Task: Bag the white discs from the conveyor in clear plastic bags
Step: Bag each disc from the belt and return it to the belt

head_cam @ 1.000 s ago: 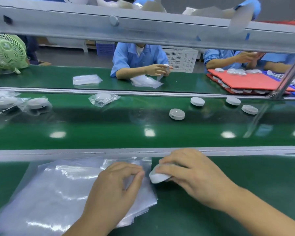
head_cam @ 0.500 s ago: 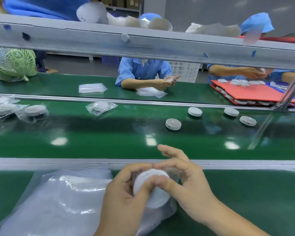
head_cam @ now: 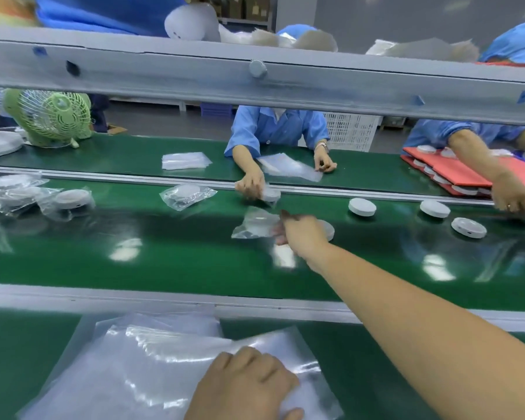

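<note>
My right hand (head_cam: 303, 237) reaches far out over the moving green conveyor (head_cam: 164, 262), fingers spread. A bagged white disc (head_cam: 255, 225) lies at its fingertips, blurred. A bare white disc (head_cam: 328, 230) shows just behind that hand. More bare discs sit to the right: one (head_cam: 362, 206), another (head_cam: 435, 208) and a third (head_cam: 468, 227). Near me, my left hand (head_cam: 243, 386) rests on the stack of clear plastic bags (head_cam: 152, 368), its curled fingers and thumb pinching the top bag.
Bagged discs lie on the belt at the left (head_cam: 70, 200) and centre (head_cam: 187, 194). A grey overhead rail (head_cam: 255, 83) crosses the view. Workers in blue sit opposite; one hand (head_cam: 250, 184) reaches onto the belt. A green fan (head_cam: 53, 116) and red trays (head_cam: 455, 174) stand beyond.
Both hands held a disc and bag together near me. Now my right arm has stretched out to the belt with the bagged disc, and my left hand has dropped onto the bag stack.
</note>
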Available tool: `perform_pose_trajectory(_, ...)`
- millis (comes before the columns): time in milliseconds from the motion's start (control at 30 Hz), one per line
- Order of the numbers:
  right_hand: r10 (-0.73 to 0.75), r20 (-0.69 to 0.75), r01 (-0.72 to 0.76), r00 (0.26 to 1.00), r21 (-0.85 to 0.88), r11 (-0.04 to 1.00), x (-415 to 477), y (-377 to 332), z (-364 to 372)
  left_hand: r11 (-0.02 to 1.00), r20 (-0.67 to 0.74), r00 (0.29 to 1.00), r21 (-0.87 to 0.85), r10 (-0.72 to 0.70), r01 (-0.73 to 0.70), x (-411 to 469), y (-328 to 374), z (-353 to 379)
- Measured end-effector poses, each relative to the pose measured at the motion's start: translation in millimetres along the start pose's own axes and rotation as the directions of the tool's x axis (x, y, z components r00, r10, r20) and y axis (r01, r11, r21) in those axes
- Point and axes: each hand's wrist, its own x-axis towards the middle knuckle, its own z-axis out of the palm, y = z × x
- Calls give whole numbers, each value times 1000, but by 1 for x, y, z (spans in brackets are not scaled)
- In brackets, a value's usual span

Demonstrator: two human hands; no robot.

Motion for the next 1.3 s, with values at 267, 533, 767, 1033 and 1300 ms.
perform_pose_trajectory(267,-205,-102,1,973,-893,450,42,43,2,997,-49,996,-33,-69,67,-7,4,-5)
perform_pose_trajectory(533,-200,-54,64,978,-837,543,67,45,-16,993,-163,980,-21,-117,115,-4,-3,13)
perform_pose_trajectory(767,-418,97,400,903,-548,735,-9,47,-42,993,-246,963,-60,-114,102,-9,-11,12)
perform_pose_trajectory(1033,-779,322,800,538,-486,352,-168,92,-81,958,-393,883,-223,-257,180,-12,-18,3)
perform_pose_trajectory(1300,-868,281,853,409,-455,254,-193,110,-82,925,-373,872,-324,-318,199,-15,-7,-2)
